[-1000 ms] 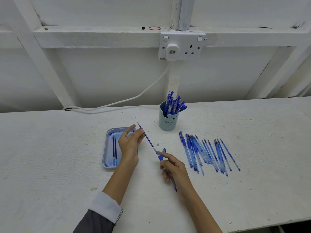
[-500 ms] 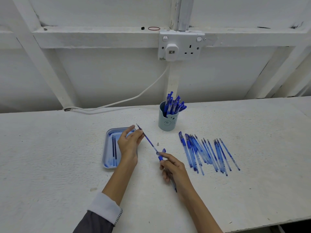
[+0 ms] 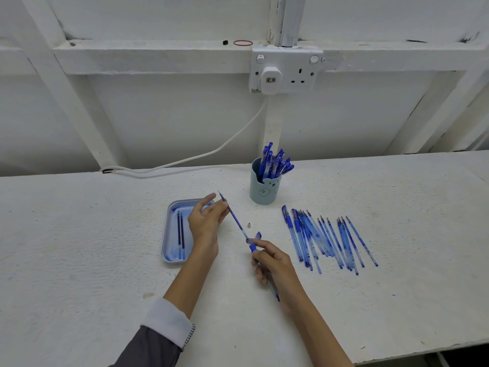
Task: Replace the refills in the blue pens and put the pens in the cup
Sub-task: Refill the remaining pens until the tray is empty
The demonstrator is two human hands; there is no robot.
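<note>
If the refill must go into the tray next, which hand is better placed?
Left, probably: the left hand pinches the refill beside the tray; the right hand grips the pen barrel, farther away.

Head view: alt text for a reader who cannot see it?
The left hand pinches a refill running into the pen barrel gripped by the right hand. Behind stands a cup of pens; a tray lies left, loose pens right.

We log the desk (image 3: 79, 247) rough, matt, white-painted; loose pens (image 3: 308, 234) clear blue plastic, slightly glossy; refill (image 3: 234, 216) thin dark plastic, metal tip; cup (image 3: 260, 193) smooth matt pale teal; tray (image 3: 165, 245) glossy light-blue plastic; sleeve (image 3: 156, 345) grey cloth, white cuff; socket (image 3: 287, 72) smooth white plastic.
</note>
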